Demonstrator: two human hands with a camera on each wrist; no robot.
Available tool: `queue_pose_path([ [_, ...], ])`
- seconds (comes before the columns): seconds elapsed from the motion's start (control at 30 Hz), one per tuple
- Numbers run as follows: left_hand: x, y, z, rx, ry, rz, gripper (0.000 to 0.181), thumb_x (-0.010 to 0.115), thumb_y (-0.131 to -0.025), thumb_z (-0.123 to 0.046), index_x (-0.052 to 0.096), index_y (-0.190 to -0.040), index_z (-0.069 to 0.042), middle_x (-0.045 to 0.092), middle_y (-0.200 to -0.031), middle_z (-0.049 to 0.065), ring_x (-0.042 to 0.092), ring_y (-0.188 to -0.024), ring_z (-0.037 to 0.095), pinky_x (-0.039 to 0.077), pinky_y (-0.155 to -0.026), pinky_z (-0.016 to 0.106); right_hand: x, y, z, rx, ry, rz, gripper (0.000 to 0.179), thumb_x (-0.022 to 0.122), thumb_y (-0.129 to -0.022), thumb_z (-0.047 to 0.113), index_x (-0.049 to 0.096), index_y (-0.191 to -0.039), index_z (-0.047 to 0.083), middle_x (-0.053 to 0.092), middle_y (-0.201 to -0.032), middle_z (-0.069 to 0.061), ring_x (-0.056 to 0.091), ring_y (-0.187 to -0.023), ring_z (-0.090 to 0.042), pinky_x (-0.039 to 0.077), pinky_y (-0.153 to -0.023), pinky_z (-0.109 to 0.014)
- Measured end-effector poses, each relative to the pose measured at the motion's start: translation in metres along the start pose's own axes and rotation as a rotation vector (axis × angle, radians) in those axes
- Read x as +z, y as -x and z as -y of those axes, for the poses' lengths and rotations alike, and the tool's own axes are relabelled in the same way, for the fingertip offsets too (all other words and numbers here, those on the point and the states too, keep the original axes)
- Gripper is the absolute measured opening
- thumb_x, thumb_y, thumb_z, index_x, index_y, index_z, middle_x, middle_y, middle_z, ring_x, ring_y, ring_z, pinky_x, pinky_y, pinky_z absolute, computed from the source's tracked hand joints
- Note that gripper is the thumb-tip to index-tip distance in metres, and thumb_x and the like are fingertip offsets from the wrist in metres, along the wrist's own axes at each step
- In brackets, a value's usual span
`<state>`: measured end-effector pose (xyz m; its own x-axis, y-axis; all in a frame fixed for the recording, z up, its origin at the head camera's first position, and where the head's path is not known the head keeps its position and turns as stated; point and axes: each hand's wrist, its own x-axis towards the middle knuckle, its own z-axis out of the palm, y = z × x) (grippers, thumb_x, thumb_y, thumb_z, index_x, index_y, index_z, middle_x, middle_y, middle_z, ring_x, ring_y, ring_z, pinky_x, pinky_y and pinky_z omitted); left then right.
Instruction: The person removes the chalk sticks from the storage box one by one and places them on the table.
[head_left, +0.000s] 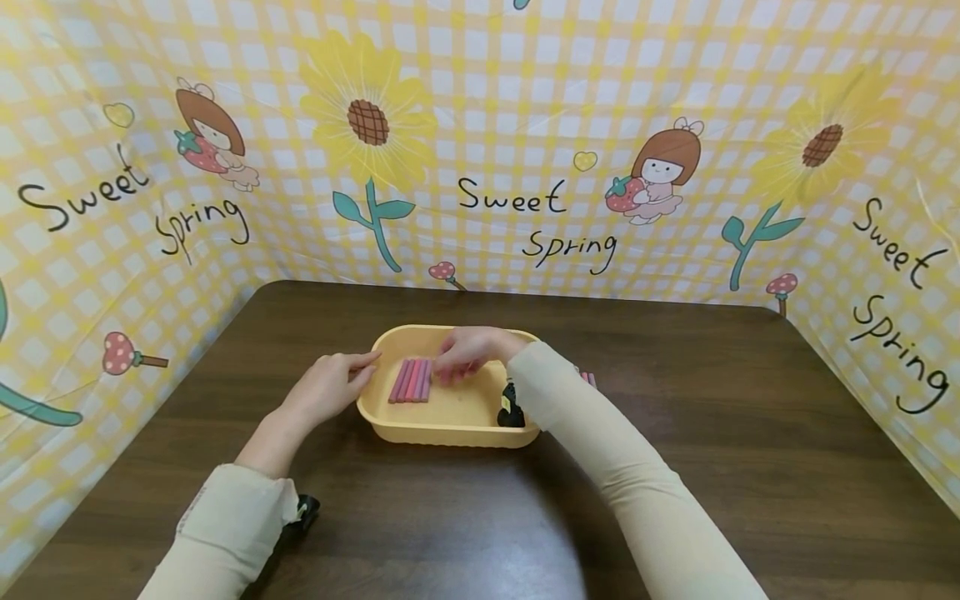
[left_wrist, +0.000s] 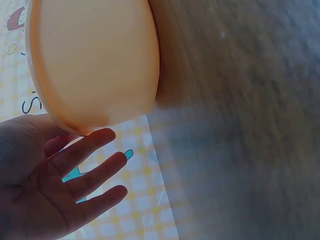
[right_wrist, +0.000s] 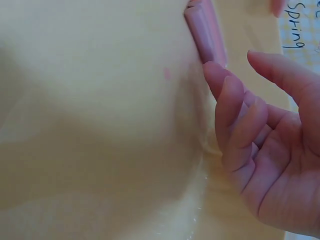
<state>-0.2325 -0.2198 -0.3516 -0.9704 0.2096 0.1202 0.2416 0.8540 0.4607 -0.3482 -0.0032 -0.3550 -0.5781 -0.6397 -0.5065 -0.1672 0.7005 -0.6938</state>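
A shallow yellow tray [head_left: 450, 437] with rounded ends stands on the table. My left hand [head_left: 330, 383] holds its left end by the rim; in the left wrist view three fingers [left_wrist: 95, 175] stay stretched along the outside, while part of the hand is hidden by the rim. Several thin pink and mauve sticks [head_left: 410, 381] lie side by side in the tray's left half. Just right of them my right hand [head_left: 461, 354] reaches into the tray. In the right wrist view its fingers are bent loosely, thumb apart, a fingertip right at the end of a mauve stick [right_wrist: 202, 37].
More pink sticks [head_left: 588, 379] show beyond the tray's right end, partly hidden by my right sleeve [head_left: 600, 442]. A black wrist camera [head_left: 512, 408] overlaps the tray's right part. The dark wooden table [head_left: 712, 417] reaches back to a yellow checked cloth [head_left: 487, 108].
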Motion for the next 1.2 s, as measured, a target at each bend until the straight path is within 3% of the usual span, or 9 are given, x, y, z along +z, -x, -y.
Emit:
queue_pose_path([
  [0.2, -0.001, 0.000, -0.001, 0.000, -0.012, 0.003, 0.036, 0.050, -0.094, -0.014, 0.057, -0.126, 0.000, 0.064, -0.074, 0.011, 0.037, -0.045, 0.009, 0.035, -0.045, 0.024, 0.005, -0.005, 0.000, 0.024, 0.002, 0.014, 0.018, 0.054, -0.092, 0.019, 0.061, -0.079, 0.008, 0.062, -0.067, 0.003, 0.050, -0.053, -0.004, 0.038, -0.049, -0.014],
  [0.53, -0.002, -0.001, -0.002, -0.002, -0.012, 0.008, 0.036, 0.050, -0.095, -0.014, 0.056, -0.127, 0.001, 0.067, -0.108, 0.023, 0.039, -0.047, 0.011, 0.036, -0.047, 0.024, 0.012, -0.008, 0.004, 0.042, 0.023, -0.027, 0.029, 0.057, -0.093, 0.028, 0.061, -0.072, 0.007, 0.060, -0.063, 0.002, 0.048, -0.051, -0.005, 0.037, -0.047, -0.014],
  [0.93, -0.001, -0.001, -0.002, 0.008, -0.004, 0.010, 0.035, 0.050, -0.095, -0.013, 0.056, -0.126, 0.002, 0.063, -0.117, 0.025, 0.039, -0.049, 0.011, 0.036, -0.049, 0.023, 0.019, -0.015, 0.006, 0.058, 0.087, -0.120, 0.032, 0.062, -0.090, 0.027, 0.062, -0.064, 0.009, 0.059, -0.053, 0.003, 0.046, -0.043, -0.003, 0.033, -0.041, -0.015],
  [1.2, -0.001, -0.002, -0.002, 0.003, -0.009, 0.019, 0.036, 0.050, -0.095, -0.013, 0.055, -0.127, 0.002, 0.060, -0.121, 0.026, 0.044, -0.055, 0.012, 0.039, -0.054, 0.023, 0.017, -0.014, 0.004, 0.066, 0.075, -0.080, 0.031, 0.061, -0.090, 0.025, 0.064, -0.064, 0.009, 0.062, -0.057, 0.003, 0.047, -0.044, -0.003, 0.032, -0.042, -0.014],
])
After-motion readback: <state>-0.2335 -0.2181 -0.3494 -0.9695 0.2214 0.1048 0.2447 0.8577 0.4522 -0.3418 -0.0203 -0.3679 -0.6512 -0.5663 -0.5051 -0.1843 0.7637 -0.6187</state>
